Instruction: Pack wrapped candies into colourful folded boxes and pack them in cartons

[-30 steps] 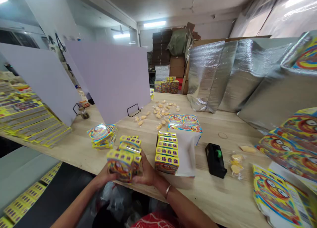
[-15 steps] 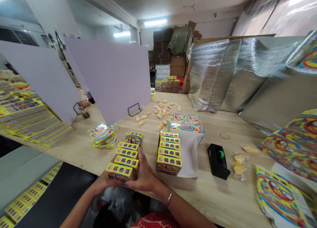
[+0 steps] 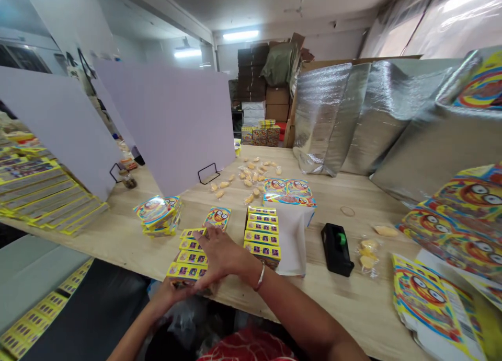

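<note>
A row of several small yellow boxes (image 3: pixel 187 270) stands at the table's front edge, pressed together. My left hand (image 3: pixel 172 294) is closed round its near end, with some fingers hidden beneath. Over the row's right side and far end lies my right hand (image 3: pixel 223 254), thumb near the front box and fingers bent round the back. Just beyond the fingertips, a single box (image 3: pixel 218 218) with a cartoon face lies face up. To the right, another row of yellow boxes (image 3: pixel 262 239) fills the left half of an open display carton (image 3: pixel 293 246), whose printed lid flap stands at the back.
Wrapped yellow pieces (image 3: pixel 251 179) are scattered behind the carton. A black tape dispenser (image 3: pixel 337 250) stands right of it, near more wrapped pieces (image 3: pixel 367 254) and flat printed cartons (image 3: pixel 427 298). Left are stacked packs (image 3: pixel 157 214) and a pale upright panel (image 3: pixel 172 126).
My right hand has shifted from the row's right side up over its far end. The single box behind the row now lies flat rather than upright. The view has turned slightly right.
</note>
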Tool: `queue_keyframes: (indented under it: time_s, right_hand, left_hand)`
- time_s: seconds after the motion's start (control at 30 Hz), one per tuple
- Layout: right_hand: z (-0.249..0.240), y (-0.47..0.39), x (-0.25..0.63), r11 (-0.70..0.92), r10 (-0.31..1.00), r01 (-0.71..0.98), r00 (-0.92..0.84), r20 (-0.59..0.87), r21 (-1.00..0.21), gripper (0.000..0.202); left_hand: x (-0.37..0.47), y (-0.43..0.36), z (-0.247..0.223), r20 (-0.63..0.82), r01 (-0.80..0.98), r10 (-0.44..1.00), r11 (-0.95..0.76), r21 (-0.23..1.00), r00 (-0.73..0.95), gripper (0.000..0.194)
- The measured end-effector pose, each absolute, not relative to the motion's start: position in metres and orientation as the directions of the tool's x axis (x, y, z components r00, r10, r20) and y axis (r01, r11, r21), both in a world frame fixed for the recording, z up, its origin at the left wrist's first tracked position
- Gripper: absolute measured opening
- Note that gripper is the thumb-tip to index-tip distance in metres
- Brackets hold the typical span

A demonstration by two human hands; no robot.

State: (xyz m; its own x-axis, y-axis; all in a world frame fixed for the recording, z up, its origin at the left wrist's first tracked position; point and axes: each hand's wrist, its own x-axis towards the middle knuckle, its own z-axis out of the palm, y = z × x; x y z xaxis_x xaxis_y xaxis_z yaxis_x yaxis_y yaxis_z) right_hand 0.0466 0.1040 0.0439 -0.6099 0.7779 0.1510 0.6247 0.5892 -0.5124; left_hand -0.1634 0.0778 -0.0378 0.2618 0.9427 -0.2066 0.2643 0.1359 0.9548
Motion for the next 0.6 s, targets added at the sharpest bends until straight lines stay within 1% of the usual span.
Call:
queue_keyframes:
  time_s: [0.07, 0.13, 0.23, 0.33, 0.4, 0.5, 0.53, 0.6]
  right_hand:
    - [0.043, 0.106, 0.043, 0.603, 0.781, 0.655, -0.601, 0.170, -0.455, 0.134]
    - [0.039, 0.103, 0.040, 0.632, 0.773, 0.674, -0.586, 0.243, -0.383, 0.125]
    - [0.029, 0.088, 0.036, 0.669, 0.737, 0.698, -0.582, 0.342, -0.253, 0.110]
    - [0.023, 0.071, 0.033, 0.693, 0.703, 0.701, -0.606, 0.372, -0.168, 0.096]
    - [0.024, 0.065, 0.034, 0.715, 0.684, 0.681, -0.631, 0.366, -0.161, 0.091]
    - [0.030, 0.065, 0.037, 0.692, 0.716, 0.689, -0.614, 0.333, -0.218, 0.101]
    - [0.034, 0.066, 0.040, 0.674, 0.734, 0.699, -0.598, 0.322, -0.237, 0.105]
    - [0.044, 0.064, 0.048, 0.646, 0.761, 0.711, -0.575, 0.301, -0.278, 0.107]
  left_hand:
    - [-0.163, 0.079, -0.041, -0.222, 0.240, 0.937, 0.158, 0.958, 0.269, 0.067]
    - [-0.163, 0.081, -0.044, -0.222, 0.238, 0.941, 0.161, 0.958, 0.254, 0.062]
    - [-0.161, 0.082, -0.044, -0.209, 0.280, 0.953, 0.144, 0.949, 0.220, 0.058]
    - [-0.160, 0.081, -0.045, -0.216, 0.353, 0.951, 0.129, 0.927, 0.219, 0.059]
    - [-0.160, 0.079, -0.049, -0.223, 0.397, 0.954, 0.128, 0.909, 0.203, 0.057]
    - [-0.157, 0.074, -0.054, -0.196, 0.396, 0.962, 0.107, 0.912, 0.190, 0.055]
    - [-0.155, 0.072, -0.053, -0.156, 0.383, 0.970, 0.075, 0.921, 0.186, 0.058]
    - [-0.152, 0.068, -0.044, -0.041, 0.384, 0.987, -0.022, 0.923, 0.154, 0.077]
